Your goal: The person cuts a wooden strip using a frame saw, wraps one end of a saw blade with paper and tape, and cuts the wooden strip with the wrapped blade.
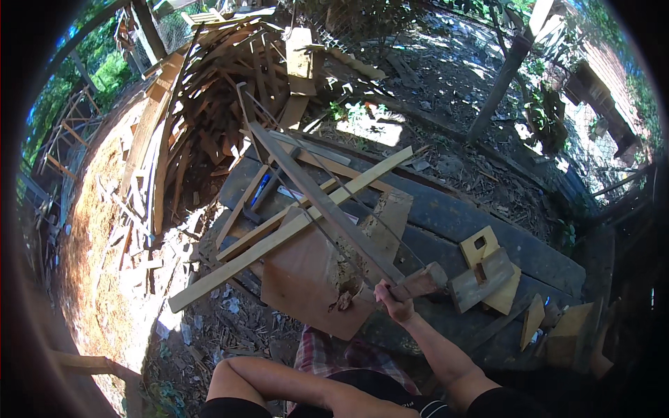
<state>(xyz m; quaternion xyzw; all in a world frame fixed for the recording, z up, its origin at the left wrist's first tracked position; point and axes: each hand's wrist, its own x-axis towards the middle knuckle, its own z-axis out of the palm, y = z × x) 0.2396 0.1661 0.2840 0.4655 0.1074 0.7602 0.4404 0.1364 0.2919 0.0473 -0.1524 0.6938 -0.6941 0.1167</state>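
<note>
1. While I watch from afar, my right hand (pixel 395 304) is closed around the lower end of what looks like a wooden frame saw (pixel 327 204), beside its chunky end piece (pixel 420 281); I cannot tell my left hand's state, as only the left forearm (pixel 300 382) shows along the bottom edge.
2. The saw lies across the middle of the frame, passing over a pale strip (pixel 230 268) and a brown board (pixel 300 282) above the dark bench (pixel 453 216); whether it touches them I cannot tell.
3. With one visible hand at one end, I judge that the long frame could twist or its far end dip, catching the strip.
4. The strip, if not braced, might slide or roll when knocked.
5. The saw's long axis slants from upper left of centre to lower right, its far end pointing to the upper left, away from me.
</note>
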